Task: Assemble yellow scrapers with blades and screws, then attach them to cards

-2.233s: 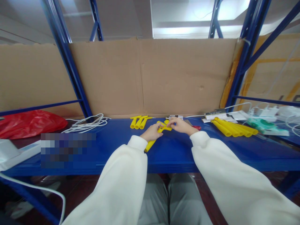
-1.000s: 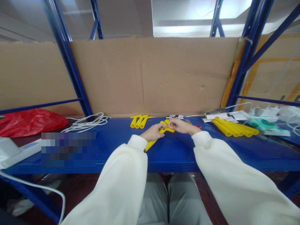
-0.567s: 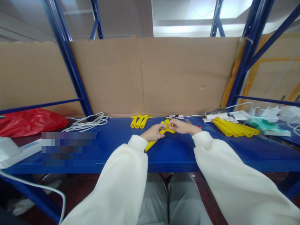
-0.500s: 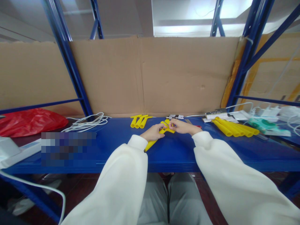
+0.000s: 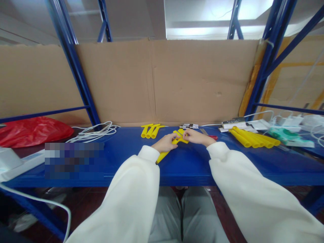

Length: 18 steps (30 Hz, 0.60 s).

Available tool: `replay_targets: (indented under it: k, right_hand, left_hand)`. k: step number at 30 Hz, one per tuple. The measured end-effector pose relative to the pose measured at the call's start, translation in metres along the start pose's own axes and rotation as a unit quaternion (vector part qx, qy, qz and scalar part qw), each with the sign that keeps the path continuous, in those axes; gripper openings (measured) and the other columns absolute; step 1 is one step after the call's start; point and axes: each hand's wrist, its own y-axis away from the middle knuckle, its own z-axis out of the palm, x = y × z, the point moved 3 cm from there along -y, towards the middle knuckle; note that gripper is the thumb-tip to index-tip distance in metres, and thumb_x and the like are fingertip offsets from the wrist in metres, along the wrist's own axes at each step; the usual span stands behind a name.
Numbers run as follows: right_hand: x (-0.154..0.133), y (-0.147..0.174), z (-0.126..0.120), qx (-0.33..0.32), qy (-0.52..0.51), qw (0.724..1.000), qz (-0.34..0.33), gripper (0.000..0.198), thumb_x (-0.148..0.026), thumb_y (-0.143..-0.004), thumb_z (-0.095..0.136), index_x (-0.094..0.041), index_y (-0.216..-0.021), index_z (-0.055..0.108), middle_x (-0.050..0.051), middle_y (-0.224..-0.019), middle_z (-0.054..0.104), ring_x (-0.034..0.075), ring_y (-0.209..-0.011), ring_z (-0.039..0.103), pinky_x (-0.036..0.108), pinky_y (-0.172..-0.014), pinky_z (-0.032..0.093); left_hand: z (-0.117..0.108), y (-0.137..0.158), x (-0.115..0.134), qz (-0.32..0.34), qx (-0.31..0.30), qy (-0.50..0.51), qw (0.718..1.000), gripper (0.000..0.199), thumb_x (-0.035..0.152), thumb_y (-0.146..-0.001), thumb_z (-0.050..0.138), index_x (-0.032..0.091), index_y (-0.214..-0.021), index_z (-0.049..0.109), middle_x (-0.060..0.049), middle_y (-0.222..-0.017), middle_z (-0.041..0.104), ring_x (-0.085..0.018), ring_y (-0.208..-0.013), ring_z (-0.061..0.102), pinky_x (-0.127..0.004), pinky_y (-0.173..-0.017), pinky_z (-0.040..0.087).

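A yellow plastic piece with a tubular handle (image 5: 162,157) and a branching head is held at a slant above the blue tabletop. My left hand (image 5: 165,143) is closed round it where handle and head meet, thumb pointing right. Against the head, the fingertips of my right hand (image 5: 195,136) are pinched together. What lies between them is too small to make out. Just behind the right hand is a small red-handled tool (image 5: 213,137), partly covered by that hand.
Three matching yellow pieces (image 5: 151,131) lie at the back, left of my hands. Several yellow tubes (image 5: 253,138) lie at the right. Black-and-white strips (image 5: 188,126) are by the cardboard wall (image 5: 177,84). Coiled white cable (image 5: 93,131) and a red bag (image 5: 35,132) occupy the left.
The right hand's fingers have shifted very slightly at the yellow head, and more of the red-handled tool shows. My left hand keeps its hold in the same place.
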Motion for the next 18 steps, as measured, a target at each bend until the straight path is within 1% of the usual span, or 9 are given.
replay_targets:
  k: [3, 6, 8, 10, 12, 15, 18]
  right_hand:
    - [0.004, -0.002, 0.003, 0.033, -0.074, 0.995, 0.059, 0.010, -0.010, -0.068, 0.054, -0.019, -0.063, 0.052, -0.001, -0.069, 0.058, 0.014, -0.069, 0.054, 0.024, -0.067, 0.043]
    - [0.006, -0.001, 0.004, 0.059, -0.163, 0.980, 0.101, 0.012, -0.009, -0.065, 0.056, -0.019, -0.069, 0.052, -0.002, -0.073, 0.058, 0.013, -0.071, 0.054, 0.024, -0.068, 0.044]
    - [0.007, 0.001, 0.002, 0.075, -0.212, 0.966, 0.125, 0.013, -0.010, -0.066, 0.056, -0.020, -0.074, 0.053, -0.002, -0.077, 0.059, 0.013, -0.073, 0.056, 0.023, -0.067, 0.045]
    - [0.007, 0.005, 0.000, 0.086, -0.256, 0.949, 0.161, 0.015, -0.010, -0.068, 0.056, -0.020, -0.078, 0.053, -0.001, -0.076, 0.060, 0.013, -0.071, 0.057, 0.023, -0.063, 0.045]
    - [0.006, 0.008, 0.000, 0.070, -0.303, 0.930, 0.195, 0.018, -0.008, -0.069, 0.055, -0.021, -0.083, 0.053, -0.001, -0.069, 0.060, 0.013, -0.064, 0.058, 0.023, -0.056, 0.045]
    - [0.001, 0.010, 0.002, 0.032, -0.359, 0.910, 0.206, 0.020, -0.005, -0.072, 0.054, -0.020, -0.086, 0.052, -0.002, -0.057, 0.057, 0.013, -0.053, 0.056, 0.022, -0.050, 0.044]
    - [-0.001, 0.008, 0.004, 0.036, -0.383, 0.903, 0.189, 0.018, -0.004, -0.075, 0.053, -0.020, -0.084, 0.053, -0.002, -0.053, 0.056, 0.012, -0.048, 0.054, 0.021, -0.046, 0.042]
  left_hand:
    - [-0.001, 0.000, 0.000, 0.002, 0.011, 0.004, 1.000, 0.041, 0.018, -0.068, 0.064, 0.017, -0.109, 0.063, -0.002, -0.092, 0.063, -0.018, -0.083, 0.057, -0.030, -0.081, 0.044]
    - [-0.001, -0.001, -0.001, 0.002, 0.017, 0.011, 1.000, 0.040, 0.018, -0.069, 0.064, 0.016, -0.109, 0.062, -0.002, -0.088, 0.062, -0.017, -0.079, 0.056, -0.029, -0.078, 0.045]
    - [-0.001, -0.001, -0.001, 0.004, 0.029, 0.020, 0.999, 0.039, 0.017, -0.069, 0.064, 0.016, -0.108, 0.063, -0.001, -0.087, 0.061, -0.016, -0.078, 0.056, -0.029, -0.077, 0.045]
    - [-0.001, -0.001, -0.001, 0.001, 0.043, 0.026, 0.999, 0.040, 0.017, -0.069, 0.064, 0.017, -0.109, 0.063, -0.001, -0.087, 0.062, -0.016, -0.079, 0.057, -0.029, -0.078, 0.045]
    - [-0.003, 0.000, 0.000, -0.006, 0.052, 0.021, 0.998, 0.042, 0.017, -0.070, 0.064, 0.017, -0.112, 0.063, -0.001, -0.088, 0.063, -0.016, -0.079, 0.058, -0.029, -0.079, 0.046]
    - [-0.006, 0.003, 0.004, -0.006, 0.052, 0.016, 0.999, 0.048, 0.017, -0.071, 0.062, 0.019, -0.120, 0.063, -0.002, -0.095, 0.068, -0.018, -0.085, 0.061, -0.031, -0.084, 0.047]
    - [-0.007, 0.005, 0.010, 0.010, 0.030, 0.029, 0.999, 0.052, 0.012, -0.073, 0.059, 0.023, -0.124, 0.063, -0.003, -0.113, 0.069, -0.019, -0.097, 0.063, -0.031, -0.093, 0.045]
